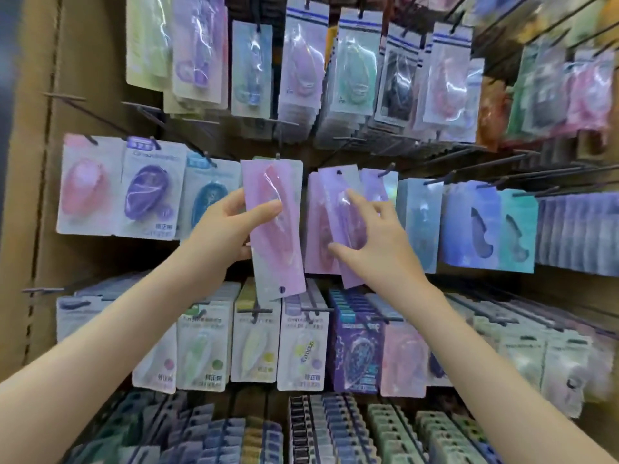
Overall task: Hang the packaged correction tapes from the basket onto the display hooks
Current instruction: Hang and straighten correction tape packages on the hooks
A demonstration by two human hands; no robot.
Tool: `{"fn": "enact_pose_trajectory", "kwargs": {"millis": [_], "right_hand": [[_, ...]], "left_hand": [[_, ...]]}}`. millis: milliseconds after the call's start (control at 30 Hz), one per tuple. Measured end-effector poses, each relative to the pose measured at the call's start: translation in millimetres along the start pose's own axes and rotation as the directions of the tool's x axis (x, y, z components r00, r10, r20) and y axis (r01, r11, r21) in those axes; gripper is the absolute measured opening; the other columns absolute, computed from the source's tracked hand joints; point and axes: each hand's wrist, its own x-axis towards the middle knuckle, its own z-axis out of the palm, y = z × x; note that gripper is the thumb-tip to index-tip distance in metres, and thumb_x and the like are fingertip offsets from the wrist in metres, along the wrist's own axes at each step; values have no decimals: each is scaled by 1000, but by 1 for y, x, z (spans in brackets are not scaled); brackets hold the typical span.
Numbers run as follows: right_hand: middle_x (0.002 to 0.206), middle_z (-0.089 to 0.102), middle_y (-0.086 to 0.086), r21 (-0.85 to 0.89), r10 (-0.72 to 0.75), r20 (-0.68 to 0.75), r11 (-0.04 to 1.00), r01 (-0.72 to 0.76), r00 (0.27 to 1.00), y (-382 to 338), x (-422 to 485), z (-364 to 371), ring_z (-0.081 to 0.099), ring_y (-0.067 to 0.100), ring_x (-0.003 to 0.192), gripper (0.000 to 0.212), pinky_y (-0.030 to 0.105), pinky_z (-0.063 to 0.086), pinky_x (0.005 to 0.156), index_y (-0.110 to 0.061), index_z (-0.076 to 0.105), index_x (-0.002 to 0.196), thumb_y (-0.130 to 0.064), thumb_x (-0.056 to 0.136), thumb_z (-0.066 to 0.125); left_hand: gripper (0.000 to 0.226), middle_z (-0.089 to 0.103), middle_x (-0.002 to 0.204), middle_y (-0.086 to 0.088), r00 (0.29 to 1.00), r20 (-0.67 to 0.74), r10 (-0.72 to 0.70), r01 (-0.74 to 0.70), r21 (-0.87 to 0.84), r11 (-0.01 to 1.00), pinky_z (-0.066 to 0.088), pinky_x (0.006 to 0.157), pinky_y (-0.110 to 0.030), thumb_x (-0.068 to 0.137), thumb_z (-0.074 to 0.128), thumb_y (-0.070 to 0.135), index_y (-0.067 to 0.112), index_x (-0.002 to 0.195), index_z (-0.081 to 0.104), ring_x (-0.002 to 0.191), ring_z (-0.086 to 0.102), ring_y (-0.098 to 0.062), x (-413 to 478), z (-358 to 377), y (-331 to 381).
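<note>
Though inverted, pack (278,259) in left hand (231,227), lilac pack (335,190) in right hand (378,244)

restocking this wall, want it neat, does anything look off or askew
Yes. The pink pack gripped by the left hand is upside down: its hang hole sits at the bottom edge. The purple pack held by the right hand leans to one side, hole up, apparently not on a hook.
</note>
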Motion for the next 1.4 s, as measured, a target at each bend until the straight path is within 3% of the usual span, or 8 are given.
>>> {"fn": "enact_pose_trajectory", "kwargs": {"millis": [467,800,933,1000,1067,1133,1267,1400], "right_hand": [[125,34,-3,-32,-44,0,999,44,999,0,5,4,48,17,103,76,28,40,74,-34,23,148,-41,86,64],[135,29,8,-204,15,136,979,13,991,-1,22,21,52,30,109,78,37,49,80,-22,15,150,-41,90,61],[140,31,7,-303,-29,229,948,100,973,-5,13,14,51,29,113,81,39,50,81,-25,4,152,-43,93,55],[147,22,3,-246,-196,173,940,235,965,-7,1,3,38,27,126,88,41,45,92,-31,-1,152,-35,90,61],[158,4,-2,-220,-424,219,856,468,879,-11,-12,-8,16,24,142,103,44,23,114,-36,-6,150,-22,81,69],[160,10,-2,-346,-593,329,648,678,735,-7,-20,-9,6,19,146,108,43,3,118,-30,5,152,-12,71,74],[137,53,-1,-513,-689,338,436,739,641,11,-21,-14,35,20,139,66,47,12,118,-15,49,135,-3,74,71],[111,61,1,-606,-725,210,429,669,655,21,-24,-25,57,25,108,37,42,31,103,-15,58,115,-9,80,67]], "left_hand": [[20,73,103,2,985,-173,25,-29,-22,999,53,83,-36,91,61,28,29,111,66,95,69,-19,2,7,-18],[16,73,97,3,967,-254,30,-61,-113,992,54,65,-24,94,58,23,24,108,65,82,69,-10,3,10,-20],[31,74,98,-3,999,-46,-19,22,74,997,54,71,-31,88,62,30,18,116,60,86,71,-18,1,7,-16],[38,75,91,-3,1000,13,-23,19,217,976,55,71,-32,80,70,37,19,111,58,82,72,-19,-2,7,-17],[43,74,87,-3,999,37,3,-17,383,924,55,78,-44,72,77,48,23,102,58,84,71,-21,-3,10,-21],[35,70,88,-6,994,111,11,-61,462,885,51,84,-48,71,71,43,24,98,59,84,66,-17,-4,17,-27],[31,69,84,4,949,313,-30,-70,305,950,50,78,-20,82,67,3,21,107,62,81,63,-4,-4,36,-26],[40,68,92,-22,910,409,-69,-74,322,944,38,80,-34,71,79,27,30,106,61,81,54,-15,1,40,-23]]}}
